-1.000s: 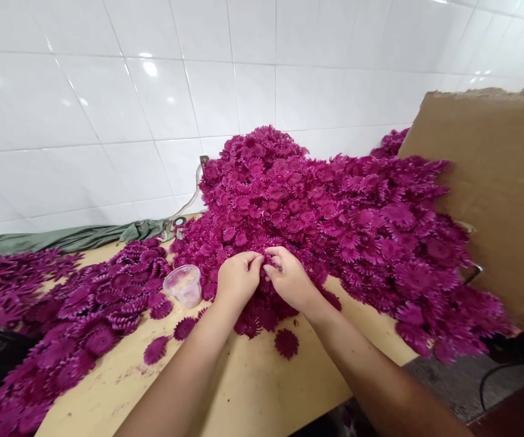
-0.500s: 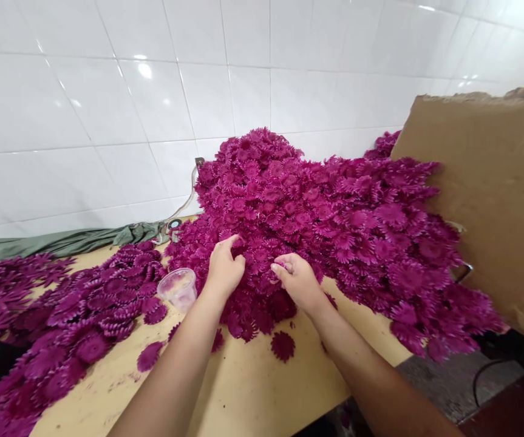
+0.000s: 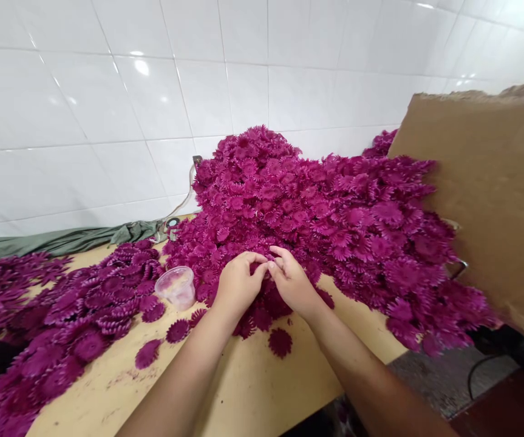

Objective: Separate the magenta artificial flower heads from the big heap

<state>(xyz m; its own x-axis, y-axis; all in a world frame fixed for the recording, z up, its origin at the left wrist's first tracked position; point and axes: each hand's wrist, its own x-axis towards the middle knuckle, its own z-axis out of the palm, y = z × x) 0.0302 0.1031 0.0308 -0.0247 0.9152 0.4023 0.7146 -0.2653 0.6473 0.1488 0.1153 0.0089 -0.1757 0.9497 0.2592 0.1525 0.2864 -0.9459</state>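
Observation:
My left hand and my right hand meet fingertip to fingertip in front of a big heap of magenta fabric flower pieces. Both are closed in a pinch. A little magenta shows at the right fingers, apparently a flower piece largely covered by them. What the left fingers hold, if anything, is hidden. To the left of my left hand, a clear plastic cup with pale contents stands on the yellow tabletop. One loose flower piece lies below my hands.
Stacked flower pieces spread along the left side. A green cloth lies against the white tiled wall. On the right, a large cardboard sheet leans beside the heap. A cable runs down the wall.
My left hand has drawn back from the heap, moving right and down to my right hand. The fingertips of both now meet. My right hand has barely moved.

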